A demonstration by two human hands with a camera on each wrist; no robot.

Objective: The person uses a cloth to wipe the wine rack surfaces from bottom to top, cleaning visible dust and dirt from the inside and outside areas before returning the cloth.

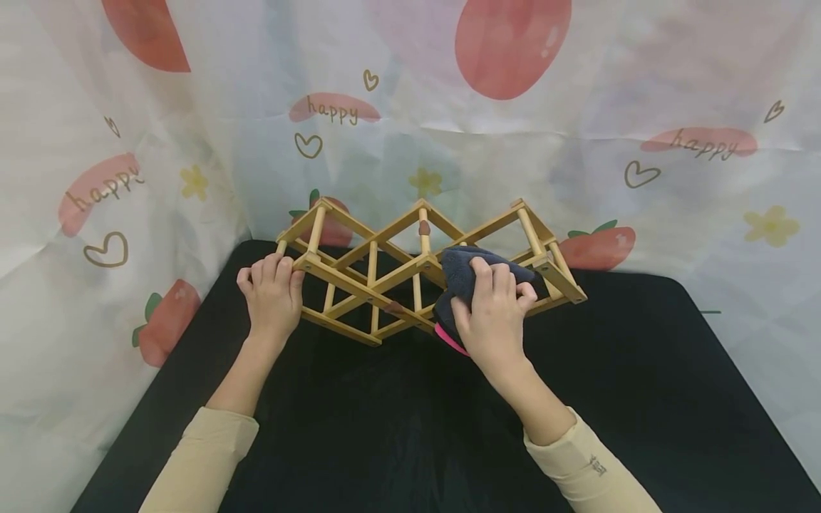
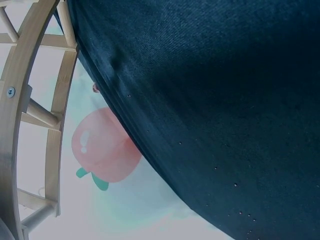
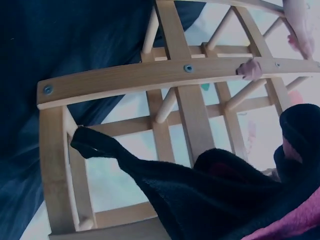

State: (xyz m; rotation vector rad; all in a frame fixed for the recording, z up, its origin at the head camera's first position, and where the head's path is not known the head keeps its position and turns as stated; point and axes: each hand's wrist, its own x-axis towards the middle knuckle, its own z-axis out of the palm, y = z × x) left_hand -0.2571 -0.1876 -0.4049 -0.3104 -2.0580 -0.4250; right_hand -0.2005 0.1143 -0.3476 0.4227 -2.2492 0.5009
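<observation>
A folding wooden lattice rack (image 1: 336, 280), made of crossed slats and round dowels, stands spread out over the dark table. My left hand (image 1: 272, 296) grips its left end, fingers curled over the corner. A navy cloth (image 1: 458, 274) with a pink edge is bunched in my right hand (image 1: 494, 313), pressed against the front slats on the right half. In the right wrist view the cloth (image 3: 200, 195) drapes across the rack's slats (image 3: 125, 77). Brown lumps stick to a rear dowel (image 1: 424, 228) and a front slat (image 1: 394, 308). Rack slats (image 2: 10, 120) fill the left wrist view's left side.
A black cover (image 1: 359, 427) lies over the table beneath the rack. Fruit-printed curtain fabric (image 1: 410, 71) hangs close behind the rack and along both sides. The table's far edge runs just behind the rack.
</observation>
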